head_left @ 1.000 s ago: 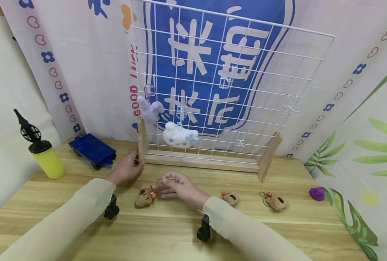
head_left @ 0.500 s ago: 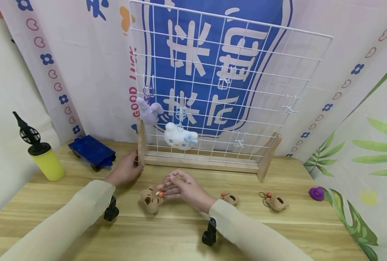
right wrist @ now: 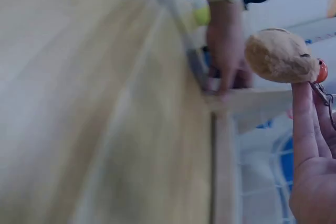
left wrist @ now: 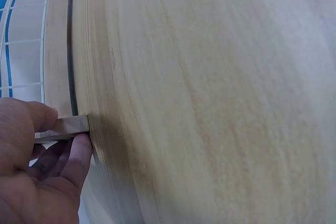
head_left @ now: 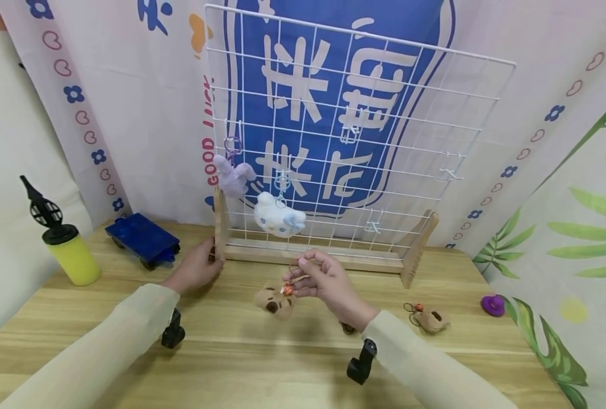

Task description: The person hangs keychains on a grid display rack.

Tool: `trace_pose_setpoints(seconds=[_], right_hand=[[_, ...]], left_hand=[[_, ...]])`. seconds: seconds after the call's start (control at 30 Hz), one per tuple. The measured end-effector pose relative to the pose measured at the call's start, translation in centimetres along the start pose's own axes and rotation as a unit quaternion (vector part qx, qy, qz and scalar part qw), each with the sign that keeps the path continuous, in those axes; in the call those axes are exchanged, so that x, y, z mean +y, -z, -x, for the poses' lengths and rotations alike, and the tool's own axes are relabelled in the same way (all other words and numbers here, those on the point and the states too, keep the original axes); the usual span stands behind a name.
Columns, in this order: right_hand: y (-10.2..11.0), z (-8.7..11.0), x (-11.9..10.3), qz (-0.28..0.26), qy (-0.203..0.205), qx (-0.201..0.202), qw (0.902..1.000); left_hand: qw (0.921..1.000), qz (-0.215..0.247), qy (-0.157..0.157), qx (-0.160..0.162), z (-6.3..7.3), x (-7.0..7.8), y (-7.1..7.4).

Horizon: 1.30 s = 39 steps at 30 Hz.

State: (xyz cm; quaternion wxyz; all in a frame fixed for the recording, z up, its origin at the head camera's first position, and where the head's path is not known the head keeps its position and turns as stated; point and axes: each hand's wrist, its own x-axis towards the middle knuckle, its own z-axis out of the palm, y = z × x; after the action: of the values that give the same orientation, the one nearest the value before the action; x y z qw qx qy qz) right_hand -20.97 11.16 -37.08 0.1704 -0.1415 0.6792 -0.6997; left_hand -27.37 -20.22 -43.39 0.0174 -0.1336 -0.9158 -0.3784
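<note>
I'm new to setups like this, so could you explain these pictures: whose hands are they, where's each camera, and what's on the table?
There's no machine, just a person's bare left hand and right hand. The wide picture comes from a head-worn camera looking forward and down; the other two come from small black wrist cameras.

The left hand grips the pale wooden foot of a stand carrying a white wire grid. The right hand holds a small brown plush keychain with an orange bead, apparently above the wood-grain table.

On the table lie another brown plush keychain, a small purple object, a blue boxy cart and a yellow cylinder with a black top.
</note>
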Motion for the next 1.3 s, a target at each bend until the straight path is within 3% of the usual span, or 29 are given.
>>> trace_pose_setpoints(seconds=[0.27, 0.57, 0.8, 1.07, 1.3], right_hand=[[2.5, -0.1, -4.9, 0.046, 0.038, 0.033, 0.9977], [4.4, 0.1, -10.6, 0.096, 0.109, 0.060, 0.9876], [5.9, 0.1, -14.4, 0.109, 0.169, 0.098, 0.9747], [6.9, -0.2, -17.0, 0.139, 0.234, 0.135, 0.9526], [6.7, -1.1, -18.3, 0.191, 0.251, 0.165, 0.9343]], left_hand=[[1.0000, 0.006, 0.000, -0.001, 0.0, -0.3, -0.1], [1.0000, 0.002, 0.001, 0.000, 0.1, -0.5, -0.2], [1.0000, 0.004, -0.005, 0.004, 0.1, -0.4, -0.3], [0.9999, 0.002, -0.009, 0.007, 0.0, -0.4, -0.2], [0.9998, 0.001, -0.013, 0.012, 0.0, -0.4, -0.2]])
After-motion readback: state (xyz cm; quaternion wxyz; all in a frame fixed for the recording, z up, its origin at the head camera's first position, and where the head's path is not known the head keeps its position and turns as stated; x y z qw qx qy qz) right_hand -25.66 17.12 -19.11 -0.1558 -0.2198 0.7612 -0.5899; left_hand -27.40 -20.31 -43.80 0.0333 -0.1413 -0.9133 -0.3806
